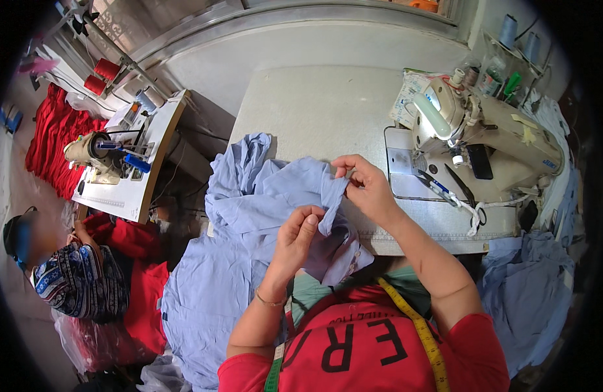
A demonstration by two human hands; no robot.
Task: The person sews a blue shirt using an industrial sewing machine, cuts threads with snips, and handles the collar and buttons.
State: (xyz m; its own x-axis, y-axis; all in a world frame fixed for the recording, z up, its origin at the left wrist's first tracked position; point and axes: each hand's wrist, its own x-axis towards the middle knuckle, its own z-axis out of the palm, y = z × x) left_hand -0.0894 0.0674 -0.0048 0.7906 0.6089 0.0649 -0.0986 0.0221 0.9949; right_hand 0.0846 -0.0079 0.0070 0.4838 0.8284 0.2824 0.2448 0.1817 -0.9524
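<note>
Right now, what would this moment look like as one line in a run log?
left hand: pinching light blue garment | right hand: gripping its folded strip | sewing machine: beside, untouched | scissors: on machine bed

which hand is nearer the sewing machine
Right. The right hand pinches the light blue garment just left of the sewing machine. The left hand grips the same cloth lower down and farther left, nearer the person's chest.

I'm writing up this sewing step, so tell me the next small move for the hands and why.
Probably carry the pinched fold right toward the sewing machine. Both the left hand and right hand grip a narrow strip of the light blue garment above the table, and it is not yet by the machine's needle.
</note>
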